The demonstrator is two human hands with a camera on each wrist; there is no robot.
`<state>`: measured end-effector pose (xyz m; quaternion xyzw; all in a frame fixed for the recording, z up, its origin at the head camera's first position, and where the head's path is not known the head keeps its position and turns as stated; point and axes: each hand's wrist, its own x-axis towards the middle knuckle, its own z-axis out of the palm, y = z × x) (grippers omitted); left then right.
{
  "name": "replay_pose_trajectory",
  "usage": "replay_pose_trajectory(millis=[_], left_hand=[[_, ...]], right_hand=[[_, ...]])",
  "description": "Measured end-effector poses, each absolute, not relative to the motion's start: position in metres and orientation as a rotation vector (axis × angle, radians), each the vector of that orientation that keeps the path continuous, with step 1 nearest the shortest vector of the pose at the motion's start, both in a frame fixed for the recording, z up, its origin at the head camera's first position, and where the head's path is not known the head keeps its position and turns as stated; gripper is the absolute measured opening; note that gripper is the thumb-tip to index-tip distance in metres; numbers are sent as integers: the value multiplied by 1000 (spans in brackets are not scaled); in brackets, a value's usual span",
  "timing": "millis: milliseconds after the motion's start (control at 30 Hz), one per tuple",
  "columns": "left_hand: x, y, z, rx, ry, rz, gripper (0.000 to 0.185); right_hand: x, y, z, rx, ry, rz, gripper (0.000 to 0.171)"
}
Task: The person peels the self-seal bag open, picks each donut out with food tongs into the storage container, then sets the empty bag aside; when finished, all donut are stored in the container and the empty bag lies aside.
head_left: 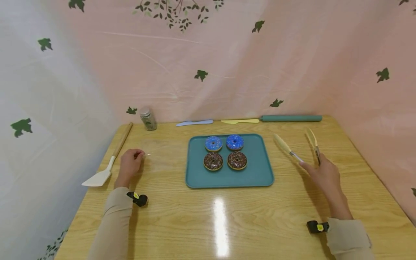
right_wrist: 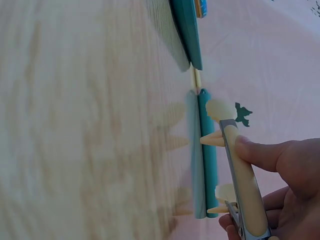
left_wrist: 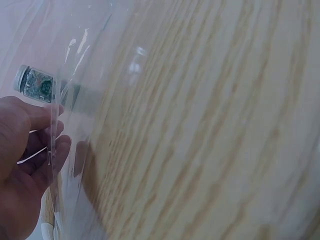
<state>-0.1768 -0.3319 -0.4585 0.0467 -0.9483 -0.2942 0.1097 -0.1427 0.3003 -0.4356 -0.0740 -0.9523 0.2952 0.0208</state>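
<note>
Right hand (head_left: 325,177) grips cream-tipped metal tongs (head_left: 297,146) near the table's right edge, arms splayed, pointing to the far edge. Teal tray (head_left: 260,177) of four doughnuts lies left of it, mid-table. Left hand (head_left: 130,164) pinches clear film (left_wrist: 75,125) near the left edge.

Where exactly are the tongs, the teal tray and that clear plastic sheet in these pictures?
tongs (head_left: 287,148): head view, on the cream tip of the nearer arm.
teal tray (head_left: 260,173): head view, on bare tray floor right of the doughnuts.
clear plastic sheet (left_wrist: 85,100): left wrist view, on the film above the fingers.
</note>
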Motion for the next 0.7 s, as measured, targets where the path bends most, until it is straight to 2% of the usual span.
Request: replay_pose_trajectory(millis=[333,567,700], left_hand=[[-176,-327,-458,175,-2822,-868,22],[-179,-326,-460,152,-2808,-795,21],[-179,-324,-458,161,-2809,-769,22]], right_hand=[[-144,305,-439,-304,-2978,907,79],[-144,302,-437,-398,-2994,947,91],[-141,300,-435,-427,-3013,960,92]])
